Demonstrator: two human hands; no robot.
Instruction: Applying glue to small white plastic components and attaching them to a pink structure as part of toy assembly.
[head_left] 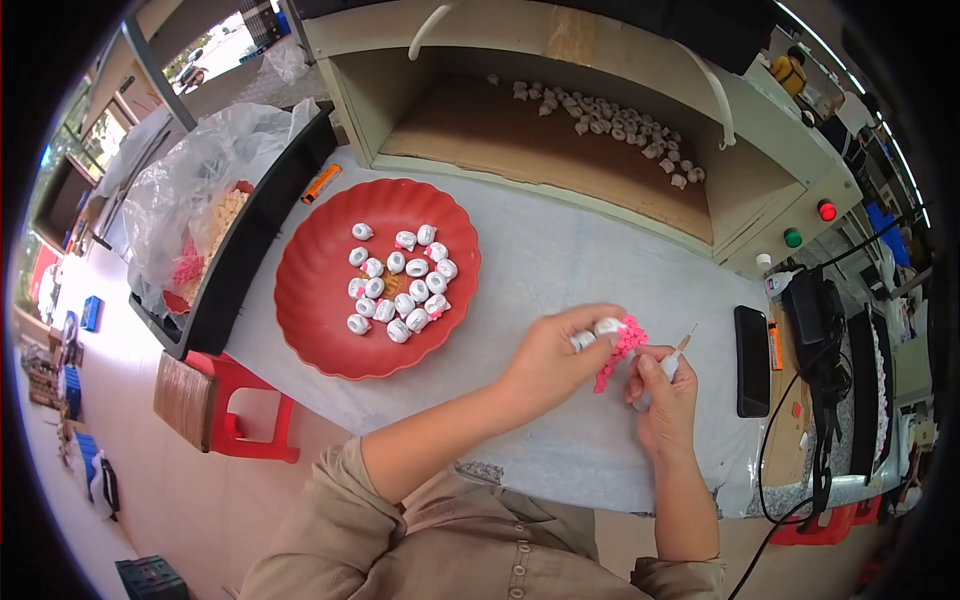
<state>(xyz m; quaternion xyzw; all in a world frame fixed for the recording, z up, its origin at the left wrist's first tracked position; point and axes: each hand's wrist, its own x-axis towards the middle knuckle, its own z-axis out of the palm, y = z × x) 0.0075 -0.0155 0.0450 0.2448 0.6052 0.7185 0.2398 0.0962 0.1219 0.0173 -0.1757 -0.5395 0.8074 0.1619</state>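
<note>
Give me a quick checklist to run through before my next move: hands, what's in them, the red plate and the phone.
1. White piece gripped: ok, pinched in the left hand.
2. Thin-tipped tool held: ok, in the right hand, its tip apart from the white piece.
3. Pink cluster firmly attached: cannot tell; it sits at the left fingertips.
4. A free hand: not ok, both are holding something.
5. Red plate steady: ok, it looks flat on the table, with the small white pieces inside its rim.
6. Phone out of the way: ok, right of both hands.
</note>
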